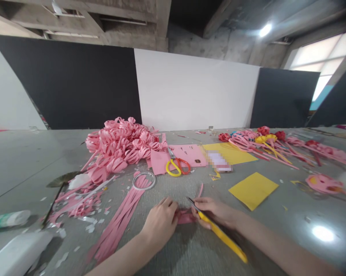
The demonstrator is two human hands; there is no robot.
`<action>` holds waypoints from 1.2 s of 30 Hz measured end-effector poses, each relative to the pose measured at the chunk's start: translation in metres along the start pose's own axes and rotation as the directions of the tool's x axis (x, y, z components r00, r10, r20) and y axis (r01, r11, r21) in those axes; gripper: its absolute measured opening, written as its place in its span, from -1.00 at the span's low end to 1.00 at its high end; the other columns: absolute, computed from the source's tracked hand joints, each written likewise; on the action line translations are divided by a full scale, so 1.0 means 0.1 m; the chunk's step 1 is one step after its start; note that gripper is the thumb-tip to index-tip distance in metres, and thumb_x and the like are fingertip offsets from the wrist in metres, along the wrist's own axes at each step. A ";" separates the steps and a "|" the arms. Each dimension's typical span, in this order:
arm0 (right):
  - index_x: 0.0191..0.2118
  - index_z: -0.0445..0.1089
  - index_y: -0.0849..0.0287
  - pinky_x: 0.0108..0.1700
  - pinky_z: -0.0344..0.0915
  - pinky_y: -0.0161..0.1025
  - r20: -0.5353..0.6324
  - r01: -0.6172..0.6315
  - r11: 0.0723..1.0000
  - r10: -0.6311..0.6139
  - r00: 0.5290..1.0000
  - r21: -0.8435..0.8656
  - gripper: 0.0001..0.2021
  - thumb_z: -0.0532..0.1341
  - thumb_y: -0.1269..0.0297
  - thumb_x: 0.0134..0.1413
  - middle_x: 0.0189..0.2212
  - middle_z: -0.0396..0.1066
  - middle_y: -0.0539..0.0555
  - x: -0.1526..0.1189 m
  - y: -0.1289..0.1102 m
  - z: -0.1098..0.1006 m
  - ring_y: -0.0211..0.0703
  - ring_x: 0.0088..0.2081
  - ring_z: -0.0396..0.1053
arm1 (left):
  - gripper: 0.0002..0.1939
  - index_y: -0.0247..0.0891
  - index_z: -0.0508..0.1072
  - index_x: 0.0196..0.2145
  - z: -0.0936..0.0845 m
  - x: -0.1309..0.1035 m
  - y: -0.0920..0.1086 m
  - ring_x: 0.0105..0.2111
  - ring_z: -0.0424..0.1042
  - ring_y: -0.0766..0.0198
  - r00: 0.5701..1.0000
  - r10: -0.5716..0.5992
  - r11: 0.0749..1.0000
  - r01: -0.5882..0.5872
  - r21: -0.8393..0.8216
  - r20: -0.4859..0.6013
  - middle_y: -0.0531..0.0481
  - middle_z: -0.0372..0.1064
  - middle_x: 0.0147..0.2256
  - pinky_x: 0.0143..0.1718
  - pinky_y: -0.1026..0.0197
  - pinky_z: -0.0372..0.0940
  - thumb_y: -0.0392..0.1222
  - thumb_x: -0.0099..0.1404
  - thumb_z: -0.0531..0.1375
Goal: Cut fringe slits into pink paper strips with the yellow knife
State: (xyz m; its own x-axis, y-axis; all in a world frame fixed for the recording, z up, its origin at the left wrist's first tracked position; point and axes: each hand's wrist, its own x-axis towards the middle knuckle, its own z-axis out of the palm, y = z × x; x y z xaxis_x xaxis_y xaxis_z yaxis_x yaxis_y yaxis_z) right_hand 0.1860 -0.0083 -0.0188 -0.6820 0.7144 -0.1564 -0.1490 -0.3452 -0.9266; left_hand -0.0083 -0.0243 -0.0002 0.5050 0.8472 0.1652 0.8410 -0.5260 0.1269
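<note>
My left hand (163,219) has its fingers curled down on a small pink paper piece (186,217) low in the middle of the table. My right hand (211,210) grips a yellow-handled tool (223,235) with a narrow dark pointed tip, angled up toward the left. Its exact kind does not show. The right fingers also touch the far end of the pink piece. A thin pink strip (200,190) rises just beyond them. Left of my hands, pink paper strips (123,219) lie in a long bundle, with a roll of tape (144,188) resting on their upper end.
Behind the strips sits a big heap of pink paper flowers (122,140). Scissors (177,166) lie on pink sheets (194,155) ahead. Yellow paper (253,190) and a phone (220,161) are at right. A white box (20,251), a tube (12,219) and scraps cover the left side.
</note>
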 end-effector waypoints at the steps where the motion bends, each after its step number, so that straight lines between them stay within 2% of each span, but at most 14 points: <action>1: -0.46 0.26 0.30 -0.63 0.01 -0.43 0.003 0.004 1.000 -0.004 1.000 0.002 -0.77 0.09 0.21 0.06 -0.59 0.21 -0.05 0.00 0.00 0.00 -0.44 -0.70 0.16 | -0.88 -0.23 0.30 -0.42 0.01 0.01 -0.02 -0.35 0.30 0.28 1.000 0.008 1.000 -0.008 -0.004 0.000 0.06 0.27 -0.41 -0.38 0.29 0.19 -0.36 0.19 0.01; 6: -0.44 0.24 0.28 -0.63 0.01 -0.41 -0.024 -0.016 0.999 0.015 1.000 -0.037 -0.77 0.10 0.18 0.04 -0.59 0.22 -0.06 0.00 0.00 -0.03 -0.43 -0.70 0.16 | -0.84 -0.27 0.29 -0.34 0.02 -0.04 0.05 -0.31 0.28 0.20 0.999 0.002 0.999 0.000 0.037 -0.047 -0.02 0.24 -0.32 -0.32 0.20 0.20 -0.42 0.17 -0.02; 8: -0.45 0.23 0.27 -0.62 0.02 -0.40 -0.041 -0.032 0.997 0.029 0.999 -0.069 -0.76 0.11 0.17 0.03 -0.59 0.23 -0.06 -0.02 -0.03 -0.08 -0.42 -0.70 0.16 | -0.79 -0.27 0.29 -0.32 0.01 -0.09 0.12 -0.30 0.26 0.17 0.997 0.055 0.994 -0.049 0.102 -0.057 -0.04 0.22 -0.31 -0.31 0.15 0.22 -0.47 0.15 -0.04; 11: -0.46 0.22 0.28 -0.60 0.04 -0.39 -0.067 -0.070 0.991 0.062 0.996 -0.115 -0.75 0.11 0.15 0.02 -0.56 0.26 -0.03 -0.07 -0.11 -0.16 -0.42 -0.69 0.16 | -0.75 -0.28 0.30 -0.30 0.03 -0.15 0.21 -0.32 0.27 0.19 0.992 0.129 0.981 -0.126 0.148 -0.012 -0.04 0.22 -0.33 -0.36 0.18 0.26 -0.51 0.13 -0.04; 16: -0.46 0.19 0.27 -0.58 0.05 -0.37 -0.090 -0.111 0.983 0.099 0.991 -0.145 -0.74 0.12 0.13 -0.01 -0.53 0.26 -0.02 -0.13 -0.20 -0.25 -0.44 -0.68 0.15 | -0.83 -0.28 0.33 -0.30 0.08 -0.23 0.27 -0.29 0.26 0.17 0.991 0.128 0.988 -0.125 0.089 -0.024 -0.05 0.24 -0.30 -0.29 0.13 0.28 -0.39 0.20 -0.02; 21: -0.36 0.13 0.21 -0.56 0.07 -0.38 -0.064 -0.113 0.979 0.103 0.993 -0.168 -0.75 0.11 0.11 0.01 -0.45 0.25 -0.02 -0.16 -0.24 -0.22 -0.42 -0.64 0.19 | -0.81 -0.33 0.34 -0.23 0.11 -0.26 0.30 -0.28 0.29 0.15 0.994 0.096 0.994 -0.093 0.063 -0.055 -0.10 0.27 -0.27 -0.29 0.11 0.31 -0.33 0.21 0.00; 23: -0.34 0.12 0.19 -0.54 0.08 -0.39 -0.056 -0.091 0.966 0.080 0.995 -0.243 -0.76 0.08 0.10 0.04 -0.46 0.23 -0.04 -0.19 -0.32 -0.17 -0.42 -0.61 0.20 | -0.80 -0.33 0.35 -0.24 0.13 -0.26 0.31 -0.26 0.29 0.15 0.992 0.105 0.992 -0.101 0.072 -0.067 -0.10 0.28 -0.27 -0.26 0.11 0.31 -0.36 0.20 0.00; 25: -0.35 0.13 0.17 -0.49 0.11 -0.38 -0.060 -0.032 0.918 0.009 0.998 -0.396 -0.77 0.01 0.09 0.10 -0.50 0.19 -0.06 -0.23 -0.42 -0.12 -0.40 -0.58 0.19 | -0.78 -0.32 0.36 -0.23 0.16 -0.25 0.31 -0.21 0.28 0.14 0.989 0.117 0.991 -0.111 0.072 -0.086 -0.11 0.29 -0.24 -0.23 0.12 0.30 -0.38 0.19 0.00; 27: -0.35 0.15 0.15 -0.43 0.13 -0.35 -0.082 0.049 0.781 -0.127 0.989 -0.622 -0.78 -0.05 0.12 0.15 -0.52 0.18 -0.06 -0.26 -0.52 -0.06 -0.35 -0.53 0.19 | -0.76 -0.34 0.35 -0.19 0.18 -0.25 0.30 -0.17 0.28 0.14 0.986 0.123 0.990 -0.115 0.077 -0.110 -0.13 0.30 -0.21 -0.20 0.14 0.30 -0.39 0.18 0.00; 30: -0.34 0.19 0.12 -0.36 0.13 -0.30 -0.091 0.074 0.417 -0.362 0.928 -0.906 -0.81 -0.08 0.20 0.18 -0.48 0.21 -0.02 -0.28 -0.58 0.01 -0.28 -0.44 0.21 | -0.73 -0.37 0.33 -0.15 0.22 -0.25 0.29 -0.14 0.27 0.12 0.981 0.133 0.987 -0.117 0.113 -0.141 -0.16 0.30 -0.17 -0.19 0.16 0.31 -0.38 0.17 0.01; 33: -0.30 0.23 0.12 -0.33 0.13 -0.29 -0.008 0.017 0.047 -0.476 0.879 -0.999 -0.85 -0.06 0.32 0.17 -0.37 0.24 0.02 -0.24 -0.48 0.04 -0.26 -0.38 0.23 | -0.73 -0.38 0.34 -0.16 0.23 -0.26 0.29 -0.11 0.27 0.10 0.973 0.165 0.978 -0.140 0.156 -0.162 -0.18 0.31 -0.16 -0.17 0.14 0.31 -0.36 0.17 0.02; 36: -0.31 0.27 0.15 -0.37 0.11 -0.32 0.068 -0.059 -0.243 -0.486 0.871 -0.968 -0.83 -0.05 0.39 0.14 -0.34 0.24 0.06 -0.17 -0.30 0.03 -0.27 -0.40 0.22 | -0.73 -0.40 0.35 -0.17 0.22 -0.26 0.29 -0.13 0.28 0.09 0.971 0.179 0.975 -0.153 0.163 -0.157 -0.19 0.32 -0.17 -0.17 0.13 0.30 -0.37 0.17 0.02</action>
State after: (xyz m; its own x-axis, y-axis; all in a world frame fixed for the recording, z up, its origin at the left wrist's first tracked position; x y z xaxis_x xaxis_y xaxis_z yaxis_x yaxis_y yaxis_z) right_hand 0.1995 -0.0116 0.0128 -0.5707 0.7487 0.3373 0.7700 0.6306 -0.0968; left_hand 0.0071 -0.0595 -0.0222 0.6100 0.7171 0.3371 0.7742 -0.6300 -0.0607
